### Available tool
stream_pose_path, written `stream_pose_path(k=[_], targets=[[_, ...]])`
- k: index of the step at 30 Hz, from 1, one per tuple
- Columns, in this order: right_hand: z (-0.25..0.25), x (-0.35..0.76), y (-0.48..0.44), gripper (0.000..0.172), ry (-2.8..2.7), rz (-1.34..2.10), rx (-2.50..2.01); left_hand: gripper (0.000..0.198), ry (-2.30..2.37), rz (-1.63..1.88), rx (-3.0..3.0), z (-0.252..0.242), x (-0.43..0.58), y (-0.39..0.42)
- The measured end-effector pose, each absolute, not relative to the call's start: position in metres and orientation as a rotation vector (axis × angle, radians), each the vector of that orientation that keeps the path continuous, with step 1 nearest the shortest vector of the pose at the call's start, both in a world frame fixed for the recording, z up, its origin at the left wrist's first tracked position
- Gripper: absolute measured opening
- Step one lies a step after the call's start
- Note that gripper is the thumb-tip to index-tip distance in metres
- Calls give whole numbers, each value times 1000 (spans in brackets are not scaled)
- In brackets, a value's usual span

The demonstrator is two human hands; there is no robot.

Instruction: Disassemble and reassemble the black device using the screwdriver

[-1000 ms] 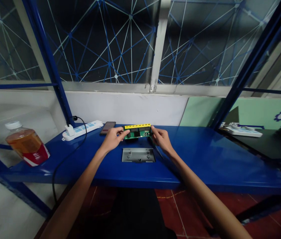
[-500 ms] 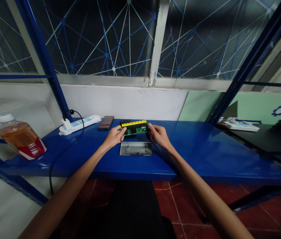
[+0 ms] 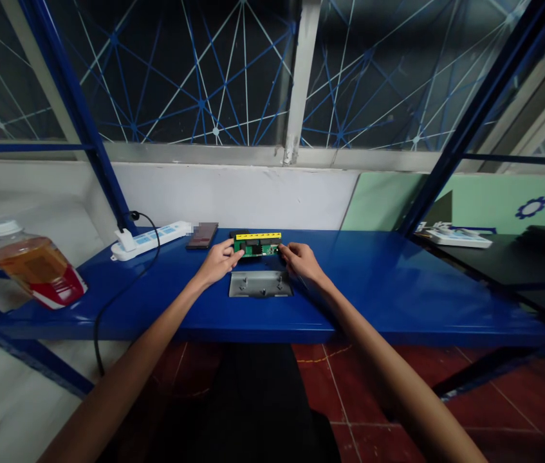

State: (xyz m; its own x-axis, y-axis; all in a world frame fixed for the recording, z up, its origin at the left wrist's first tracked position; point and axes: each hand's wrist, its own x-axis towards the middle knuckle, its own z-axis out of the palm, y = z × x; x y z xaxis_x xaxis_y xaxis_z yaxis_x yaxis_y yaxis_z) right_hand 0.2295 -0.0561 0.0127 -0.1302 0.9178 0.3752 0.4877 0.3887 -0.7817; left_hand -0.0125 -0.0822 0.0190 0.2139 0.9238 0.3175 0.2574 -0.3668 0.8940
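A green circuit board [image 3: 258,249] with a yellow strip along its far edge and dark parts on it is held up over the blue table. My left hand [image 3: 220,261] grips its left end, thumb in front and fingers behind. At the right end, my right hand [image 3: 300,260] is closed with its thumb and fingertips pinched at the board's edge. Just in front of the board lies a grey casing half [image 3: 261,285], its inner side with small posts facing up. A thin dark rod-like thing beside the right hand is too unclear to name.
On the blue table [image 3: 388,276] a white power strip [image 3: 149,239] with a black cable [image 3: 122,299] lies left, beside a dark phone-like slab [image 3: 203,236]. A bottle of amber drink [image 3: 35,263] stands far left. Blue rack posts [image 3: 79,122] rise at both sides.
The board has turned slightly, so its yellow strip lies more level. My right hand has shifted a little left along with the board's right end. The whole view has moved slightly.
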Motion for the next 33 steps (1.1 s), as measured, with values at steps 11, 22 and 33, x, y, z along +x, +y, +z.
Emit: stream_pose_path(k=[11,22,33], targets=[[19,229,-62,46,-1834,470,-1155,58,1258,1217,1590,21,-15,-77],[26,225,-74,44,-1912,200,-978,73,1333,1118,1377,23,-19,-74],[24,226,-72,43,-1888,150,-1170,57,1270,1305,1589,27,-14,-83]])
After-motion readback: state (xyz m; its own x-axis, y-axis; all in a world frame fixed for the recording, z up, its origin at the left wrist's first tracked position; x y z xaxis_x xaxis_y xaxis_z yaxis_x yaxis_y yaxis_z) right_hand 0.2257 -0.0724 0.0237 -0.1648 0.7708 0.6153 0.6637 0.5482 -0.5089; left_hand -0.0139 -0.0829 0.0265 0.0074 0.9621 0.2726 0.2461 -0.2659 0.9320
